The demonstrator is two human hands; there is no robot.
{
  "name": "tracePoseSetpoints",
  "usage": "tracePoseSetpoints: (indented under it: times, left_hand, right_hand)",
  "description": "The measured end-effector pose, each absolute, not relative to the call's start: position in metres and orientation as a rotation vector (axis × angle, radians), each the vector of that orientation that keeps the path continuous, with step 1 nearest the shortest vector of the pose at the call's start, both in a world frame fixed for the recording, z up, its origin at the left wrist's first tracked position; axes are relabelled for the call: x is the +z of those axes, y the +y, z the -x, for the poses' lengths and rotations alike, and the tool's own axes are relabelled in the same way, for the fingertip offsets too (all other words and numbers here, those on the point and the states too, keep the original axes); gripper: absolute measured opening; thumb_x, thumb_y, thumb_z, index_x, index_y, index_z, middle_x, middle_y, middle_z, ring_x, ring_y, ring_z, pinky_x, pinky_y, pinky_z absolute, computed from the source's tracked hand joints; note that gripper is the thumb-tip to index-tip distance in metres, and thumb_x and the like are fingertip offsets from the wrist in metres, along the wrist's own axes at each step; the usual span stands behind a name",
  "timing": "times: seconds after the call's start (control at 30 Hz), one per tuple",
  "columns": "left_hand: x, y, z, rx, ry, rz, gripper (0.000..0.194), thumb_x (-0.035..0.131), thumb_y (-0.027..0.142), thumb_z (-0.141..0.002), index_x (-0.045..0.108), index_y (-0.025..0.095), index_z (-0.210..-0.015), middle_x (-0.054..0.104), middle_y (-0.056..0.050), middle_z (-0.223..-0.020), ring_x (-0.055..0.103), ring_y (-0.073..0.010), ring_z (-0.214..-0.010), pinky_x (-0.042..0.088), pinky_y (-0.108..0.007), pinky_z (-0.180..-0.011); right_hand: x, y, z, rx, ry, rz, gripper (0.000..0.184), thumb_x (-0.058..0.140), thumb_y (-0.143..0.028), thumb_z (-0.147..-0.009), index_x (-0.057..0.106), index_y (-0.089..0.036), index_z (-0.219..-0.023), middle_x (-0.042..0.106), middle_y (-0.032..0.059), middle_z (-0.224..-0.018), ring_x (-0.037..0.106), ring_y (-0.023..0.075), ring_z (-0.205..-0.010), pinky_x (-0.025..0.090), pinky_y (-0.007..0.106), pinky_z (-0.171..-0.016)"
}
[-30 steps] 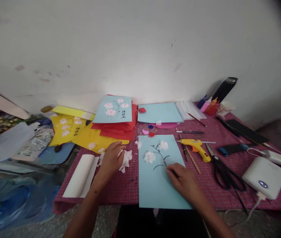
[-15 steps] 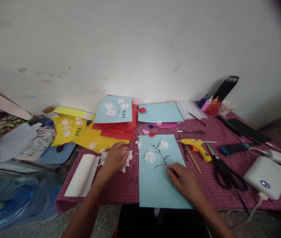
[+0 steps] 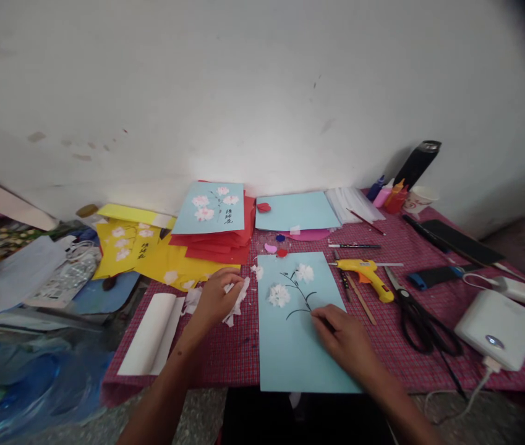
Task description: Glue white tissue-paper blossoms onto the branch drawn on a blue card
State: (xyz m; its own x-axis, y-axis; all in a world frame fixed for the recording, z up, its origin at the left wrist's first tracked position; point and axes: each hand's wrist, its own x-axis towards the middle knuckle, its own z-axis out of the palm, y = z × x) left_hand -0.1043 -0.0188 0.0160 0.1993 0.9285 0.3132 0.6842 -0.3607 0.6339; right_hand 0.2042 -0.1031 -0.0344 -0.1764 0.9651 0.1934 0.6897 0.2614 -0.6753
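Observation:
A light blue sheet (image 3: 299, 364) lies at the table's front, with dark drawn stems (image 3: 306, 296) and two white crumpled-paper blossoms, one at the left (image 3: 279, 295) and one higher up (image 3: 305, 272). My right hand (image 3: 343, 334) rests on this sheet with bent fingers together at the stem's lower end; whatever they may hold is hidden. Left of the sheet, my left hand (image 3: 218, 300) hovers over torn white paper scraps (image 3: 239, 303), thumb and forefinger apart. Another white paper tuft (image 3: 256, 272) touches the sheet's upper left edge.
A roll of white paper (image 3: 148, 334) lies left. Behind are red sheets (image 3: 220, 247) topped by a flowered blue card (image 3: 192, 219). On the right lie a yellow glue gun (image 3: 364, 272), black-handled scissors (image 3: 422, 321) and a white power box (image 3: 498, 327).
The view has shifted slightly. My left thumb and forefinger have spread a little over the scraps. My right hand stays in the same place on the sheet.

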Motion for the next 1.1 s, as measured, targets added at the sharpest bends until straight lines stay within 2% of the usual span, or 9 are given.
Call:
tracePoseSetpoints:
  times: [0.17, 0.3, 0.43, 0.63, 0.77, 0.93, 1.03, 1.1]
  left_hand:
    - [0.026, -0.043, 0.081, 1.035, 1.382, -1.752, 0.015, 0.060, 0.029, -0.088, 0.072, 0.021, -0.086, 0.072, -0.005, -0.104, 0.065, -0.0204, -0.100, 0.048, -0.036, -0.094]
    - [0.025, -0.066, 0.056, 1.054, 1.284, -1.409, 0.018, 0.064, 0.034, -0.085, 0.072, 0.020, -0.090, 0.073, -0.003, -0.092, 0.065, -0.0181, -0.088, 0.050, -0.029, -0.080]
    - [0.018, -0.083, 0.039, 1.051, 1.218, -1.205, 0.021, 0.068, 0.037, -0.082, 0.073, 0.019, -0.090, 0.070, -0.001, -0.081, 0.061, -0.0151, -0.075, 0.046, -0.025, -0.070]
    - [0.016, -0.092, 0.030, 1.025, 1.147, -1.178, 0.020, 0.069, 0.036, -0.082, 0.073, 0.017, -0.088, 0.070, -0.003, -0.086, 0.061, -0.0167, -0.082, 0.046, -0.027, -0.077]
    - [0.019, -0.095, 0.026, 0.987, 1.136, -1.156, 0.022, 0.070, 0.038, -0.081, 0.072, 0.017, -0.085, 0.070, -0.004, -0.083, 0.061, -0.0172, -0.079, 0.047, -0.027, -0.074]
    - [0.019, -0.097, 0.024, 0.953, 1.159, -1.174, 0.022, 0.070, 0.038, -0.080, 0.072, 0.017, -0.085, 0.070, -0.003, -0.081, 0.061, -0.0165, -0.076, 0.047, -0.027, -0.071]
    - [0.019, -0.099, 0.024, 0.970, 1.128, -1.161, 0.025, 0.070, 0.035, -0.079, 0.072, 0.018, -0.098, 0.072, -0.006, -0.094, 0.064, -0.0188, -0.087, 0.049, -0.030, -0.079]
    - [0.018, -0.101, 0.025, 0.982, 1.059, -1.175, 0.036, 0.071, 0.029, -0.076, 0.068, 0.020, -0.111, 0.071, -0.007, -0.103, 0.064, -0.0193, -0.093, 0.050, -0.032, -0.084]
  right_hand:
    - [-0.008, -0.108, -0.184, 0.688, -1.727, 1.407, 0.016, 0.053, -0.027, -0.093, 0.064, -0.022, -0.104, 0.068, 0.0060, -0.095, 0.063, 0.0187, -0.079, 0.052, 0.033, -0.073]
    - [0.010, -0.109, -0.156, 0.770, -1.687, 1.305, 0.024, 0.057, -0.022, -0.089, 0.059, -0.024, -0.114, 0.066, 0.0043, -0.100, 0.061, 0.0148, -0.073, 0.051, 0.029, -0.069]
    - [0.013, -0.109, -0.139, 0.821, -1.655, 1.235, 0.027, 0.060, -0.020, -0.087, 0.057, -0.024, -0.114, 0.065, 0.0031, -0.100, 0.060, 0.0139, -0.073, 0.050, 0.028, -0.069]
    - [0.012, -0.114, -0.136, 0.771, -1.617, 1.186, 0.017, 0.060, -0.021, -0.088, 0.060, -0.023, -0.105, 0.064, 0.0025, -0.092, 0.060, 0.0141, -0.071, 0.049, 0.028, -0.067]
    - [0.014, -0.117, -0.137, 0.744, -1.608, 1.199, 0.007, 0.059, -0.025, -0.091, 0.063, -0.023, -0.097, 0.065, 0.0024, -0.085, 0.058, 0.0146, -0.069, 0.048, 0.028, -0.066]
    - [0.012, -0.118, -0.140, 0.805, -1.567, 1.206, 0.009, 0.060, -0.028, -0.091, 0.066, -0.022, -0.090, 0.065, 0.0020, -0.081, 0.057, 0.0146, -0.069, 0.047, 0.029, -0.066]
    - [0.009, -0.117, -0.140, 0.991, -1.422, 1.215, 0.012, 0.063, -0.032, -0.089, 0.068, -0.021, -0.088, 0.064, 0.0008, -0.074, 0.057, 0.0141, -0.065, 0.046, 0.027, -0.062]
    - [0.009, -0.116, -0.140, 1.151, -1.282, 1.209, 0.015, 0.066, -0.035, -0.086, 0.068, -0.020, -0.085, 0.061, -0.0008, -0.066, 0.055, 0.0131, -0.060, 0.045, 0.026, -0.057]
